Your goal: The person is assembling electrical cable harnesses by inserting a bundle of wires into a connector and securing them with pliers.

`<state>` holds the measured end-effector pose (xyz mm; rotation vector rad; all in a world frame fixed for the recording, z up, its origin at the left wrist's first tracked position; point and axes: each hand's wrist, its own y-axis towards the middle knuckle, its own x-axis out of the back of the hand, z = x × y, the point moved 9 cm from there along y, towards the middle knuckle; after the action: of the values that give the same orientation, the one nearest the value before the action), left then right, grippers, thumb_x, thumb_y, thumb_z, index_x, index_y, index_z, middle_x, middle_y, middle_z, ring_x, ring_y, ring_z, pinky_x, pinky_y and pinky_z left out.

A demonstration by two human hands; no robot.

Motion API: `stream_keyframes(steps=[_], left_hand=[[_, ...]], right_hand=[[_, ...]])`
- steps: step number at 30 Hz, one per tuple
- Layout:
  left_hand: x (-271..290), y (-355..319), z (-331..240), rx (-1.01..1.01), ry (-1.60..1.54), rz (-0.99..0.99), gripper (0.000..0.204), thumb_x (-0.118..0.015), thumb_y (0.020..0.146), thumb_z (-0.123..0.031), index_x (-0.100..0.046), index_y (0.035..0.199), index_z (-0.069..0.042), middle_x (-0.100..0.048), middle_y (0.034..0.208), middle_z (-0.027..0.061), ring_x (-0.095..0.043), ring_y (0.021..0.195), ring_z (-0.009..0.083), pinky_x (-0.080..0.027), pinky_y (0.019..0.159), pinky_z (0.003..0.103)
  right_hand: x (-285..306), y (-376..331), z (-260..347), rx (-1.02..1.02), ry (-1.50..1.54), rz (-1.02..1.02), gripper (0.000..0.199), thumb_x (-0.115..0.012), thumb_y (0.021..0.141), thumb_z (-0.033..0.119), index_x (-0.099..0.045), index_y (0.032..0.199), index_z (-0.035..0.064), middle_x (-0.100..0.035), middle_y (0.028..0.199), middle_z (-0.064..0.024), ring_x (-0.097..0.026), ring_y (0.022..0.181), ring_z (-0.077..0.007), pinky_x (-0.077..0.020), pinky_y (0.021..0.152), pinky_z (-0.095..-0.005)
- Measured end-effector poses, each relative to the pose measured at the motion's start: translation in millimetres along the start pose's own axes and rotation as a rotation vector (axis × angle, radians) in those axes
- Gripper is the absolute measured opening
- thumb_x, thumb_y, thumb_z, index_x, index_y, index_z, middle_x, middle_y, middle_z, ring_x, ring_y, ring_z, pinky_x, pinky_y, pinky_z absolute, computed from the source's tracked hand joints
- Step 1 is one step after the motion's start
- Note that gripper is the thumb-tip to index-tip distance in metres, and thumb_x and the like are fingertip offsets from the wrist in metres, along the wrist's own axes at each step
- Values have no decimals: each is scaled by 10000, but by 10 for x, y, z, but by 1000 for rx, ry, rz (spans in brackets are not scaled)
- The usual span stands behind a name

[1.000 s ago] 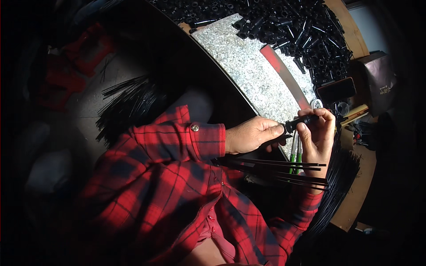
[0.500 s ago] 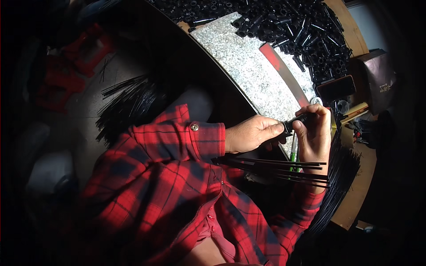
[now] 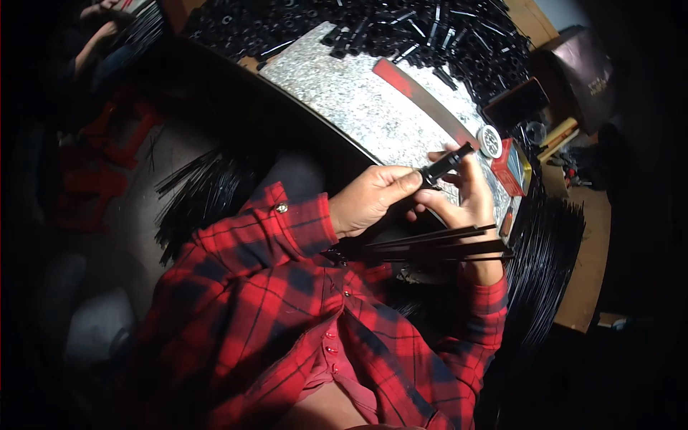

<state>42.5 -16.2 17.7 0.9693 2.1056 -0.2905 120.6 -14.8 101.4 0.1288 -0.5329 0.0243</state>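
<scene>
My left hand (image 3: 373, 201) and my right hand (image 3: 466, 197) meet over my lap at the edge of a speckled stone slab (image 3: 358, 100). Both pinch one short black tube piece (image 3: 446, 163), which slants up to the right. The left thumb and forefinger hold its lower end, and the right fingers wrap its upper part. A bundle of thin black rods (image 3: 437, 245) lies crosswise just under both hands, against my right wrist. Red plaid sleeves cover both forearms.
A heap of short black tubes (image 3: 373, 29) covers the far side of the slab, beside a red strip (image 3: 412, 86). A round white tin (image 3: 491, 141), small red box (image 3: 510, 168) and dark phone (image 3: 516, 104) sit right. Black rod bundles lie right (image 3: 545, 265) and left (image 3: 201, 193).
Both hands have shifted a little up and left with the black piece. It now sticks out farther above the right fingers. The green stick seen below the right hand no longer shows.
</scene>
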Motion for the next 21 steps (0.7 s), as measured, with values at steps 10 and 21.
stream_keyframes(steps=[10, 21], left_hand=[[-101, -24, -46, 87, -5, 23, 288, -392, 976, -234, -565, 983, -5, -588, 914, 32, -550, 785, 73, -468, 701, 215], [-9, -50, -48, 127, 41, 50, 382, -383, 970, -292, -494, 1157, 22, -584, 1018, 80, -574, 874, 139, -484, 766, 262]], right_hand=[[16, -27, -47, -72, -31, 106, 259, -737, 719, 116, -595, 911, 15, -578, 824, -53, -577, 650, -124, -441, 535, -220], [-67, -67, -210, 131, 245, -35, 264, -749, 717, 140, -577, 859, 0, -567, 801, -40, -529, 692, -75, -446, 568, -217]])
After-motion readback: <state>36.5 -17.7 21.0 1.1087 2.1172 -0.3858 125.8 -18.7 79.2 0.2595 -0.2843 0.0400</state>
